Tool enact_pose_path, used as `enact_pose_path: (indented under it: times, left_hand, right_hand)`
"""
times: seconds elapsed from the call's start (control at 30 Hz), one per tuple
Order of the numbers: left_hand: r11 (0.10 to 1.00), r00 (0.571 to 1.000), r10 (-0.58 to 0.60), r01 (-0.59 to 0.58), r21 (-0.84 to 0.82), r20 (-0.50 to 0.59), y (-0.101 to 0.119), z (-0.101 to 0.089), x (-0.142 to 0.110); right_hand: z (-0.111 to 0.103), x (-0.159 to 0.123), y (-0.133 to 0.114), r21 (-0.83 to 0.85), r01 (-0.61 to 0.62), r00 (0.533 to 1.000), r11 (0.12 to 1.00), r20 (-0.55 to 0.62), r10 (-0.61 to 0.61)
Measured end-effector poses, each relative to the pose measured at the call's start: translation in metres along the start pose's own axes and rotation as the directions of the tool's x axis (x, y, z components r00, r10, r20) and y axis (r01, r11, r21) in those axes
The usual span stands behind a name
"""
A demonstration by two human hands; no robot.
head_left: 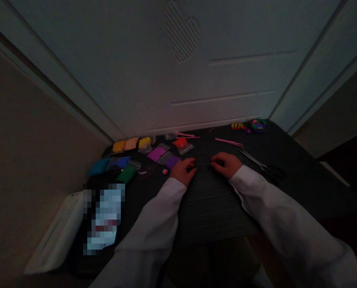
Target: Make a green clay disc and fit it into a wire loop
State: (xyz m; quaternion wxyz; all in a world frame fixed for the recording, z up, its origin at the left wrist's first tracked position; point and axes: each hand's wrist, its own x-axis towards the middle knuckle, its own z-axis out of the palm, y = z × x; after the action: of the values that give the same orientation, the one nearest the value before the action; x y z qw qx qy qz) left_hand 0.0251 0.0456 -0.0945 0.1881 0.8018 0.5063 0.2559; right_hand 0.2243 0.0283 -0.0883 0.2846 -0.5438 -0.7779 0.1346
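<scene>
While both hands (pixel 183 172) (pixel 228 165) curl, their grip unclear, dark tabletop (pixel 214 212) runs to its near edge (pixel 217 239); scissors (pixel 254 161) lie rightward.

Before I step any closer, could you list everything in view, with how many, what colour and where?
Table: one, dark, centre.
Packets: at least nine; amber, peach, yellow, teal, blue, green, magenta, purple, red-orange; left to centre.
Ball: one, pink, left of centre.
Slim tools: at least two, pink, towards the back.
Scissors: one pair, greyish blades, dark handles, right.
Round container: one, multicoloured contents, back right.
Small pieces: several, yellow and red, back right.
Pixelated patch: one, mostly pale blue, front left.
Panel: one, greyish, two raised hearts, behind.
Sleeves: two, pale, on both arms.
Left hand: one, bare, centre.
Right hand: one, bare, right of centre; too dark to tell what either holds.
</scene>
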Motion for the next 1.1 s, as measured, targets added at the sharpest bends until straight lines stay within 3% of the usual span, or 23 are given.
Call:
enact_pose_path:
  times: [1.1]
  left_hand:
    - [0.999, 1.000, 0.017, -0.017, 0.028, -0.009, -0.0032, 0.0003, 0.0011]
  right_hand:
    - [0.0026, 0.0012, -0.0014, 0.023, -0.002, 0.999, 1.000, 0.035, 0.001]
